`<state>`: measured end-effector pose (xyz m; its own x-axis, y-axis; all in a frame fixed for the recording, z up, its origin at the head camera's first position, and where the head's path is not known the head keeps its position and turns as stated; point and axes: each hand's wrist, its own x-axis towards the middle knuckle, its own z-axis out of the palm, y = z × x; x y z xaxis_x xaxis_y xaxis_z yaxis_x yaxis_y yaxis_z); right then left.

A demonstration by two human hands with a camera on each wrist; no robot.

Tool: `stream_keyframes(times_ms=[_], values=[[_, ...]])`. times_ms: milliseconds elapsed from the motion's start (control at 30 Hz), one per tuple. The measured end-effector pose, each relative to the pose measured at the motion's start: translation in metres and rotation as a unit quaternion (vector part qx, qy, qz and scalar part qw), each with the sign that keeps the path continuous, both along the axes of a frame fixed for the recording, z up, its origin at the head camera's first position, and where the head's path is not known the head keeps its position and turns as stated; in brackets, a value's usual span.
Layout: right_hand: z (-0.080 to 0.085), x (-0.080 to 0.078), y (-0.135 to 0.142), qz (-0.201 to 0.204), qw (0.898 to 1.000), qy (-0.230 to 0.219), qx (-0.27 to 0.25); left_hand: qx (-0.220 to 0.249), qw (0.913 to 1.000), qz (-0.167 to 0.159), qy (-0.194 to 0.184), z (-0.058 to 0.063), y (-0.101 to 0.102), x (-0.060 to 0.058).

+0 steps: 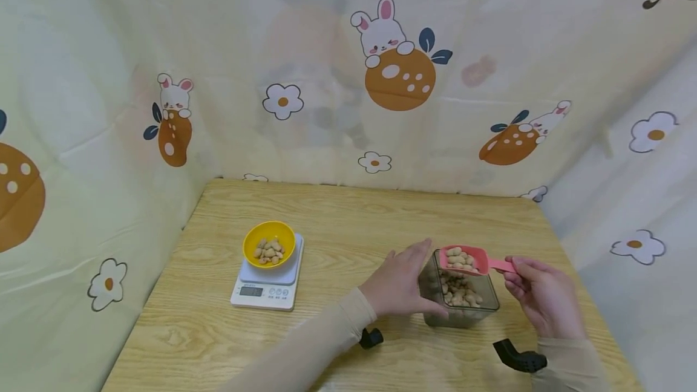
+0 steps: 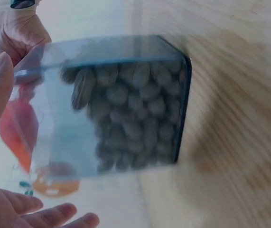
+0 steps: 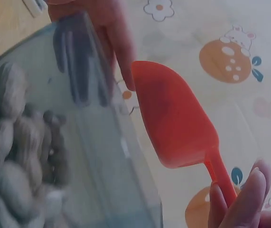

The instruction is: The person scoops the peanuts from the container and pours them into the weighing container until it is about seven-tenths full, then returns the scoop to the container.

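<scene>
My right hand (image 1: 547, 298) pinches the handle of a red-pink scoop (image 1: 481, 255). Peanuts in the shell (image 1: 459, 258) lie in the scoop, which is held level over the back of a clear grey container (image 1: 457, 319). More peanuts (image 1: 460, 291) partly fill that container. Spread around its left side is my left hand (image 1: 396, 283), thumb towards the front and fingers extended. In the left wrist view those fingers (image 2: 54, 214) stay straight, with a gap to the wall. From below, the right wrist view shows the scoop (image 3: 173, 118) above the rim.
On the left, a white kitchen scale (image 1: 267, 296) bears a yellow bowl (image 1: 251, 238) with some peanuts in it. Its display is too small to read. The wooden table (image 1: 348, 216) meets a printed curtain (image 1: 327, 138) at the back and both sides.
</scene>
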<state>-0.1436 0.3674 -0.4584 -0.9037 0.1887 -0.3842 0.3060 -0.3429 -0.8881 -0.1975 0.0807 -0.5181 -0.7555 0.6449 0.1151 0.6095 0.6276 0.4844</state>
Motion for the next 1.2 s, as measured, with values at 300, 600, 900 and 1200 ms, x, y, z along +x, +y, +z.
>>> stream_keyframes(times_ms=[300, 600, 900, 1200], values=[[0.007, -0.012, -0.037, 0.013, 0.998, 0.057, 0.023, 0.022, 0.9986, 0.048, -0.002, 0.003, -0.069, -0.006], [0.018, -0.027, -0.082, 0.032, 0.998, 0.045, 0.036, 0.052, 0.9905, 0.124, 0.027, 0.008, -0.137, -0.007], [0.018, -0.048, -0.135, 0.037, 0.997, 0.036, 0.052, 0.066, 0.9787, 0.187, 0.053, 0.012, -0.199, -0.009], [0.017, -0.064, -0.178, 0.062, 0.995, 0.058, 0.058, 0.065, 0.9684, 0.233, 0.062, -0.002, -0.247, -0.007]])
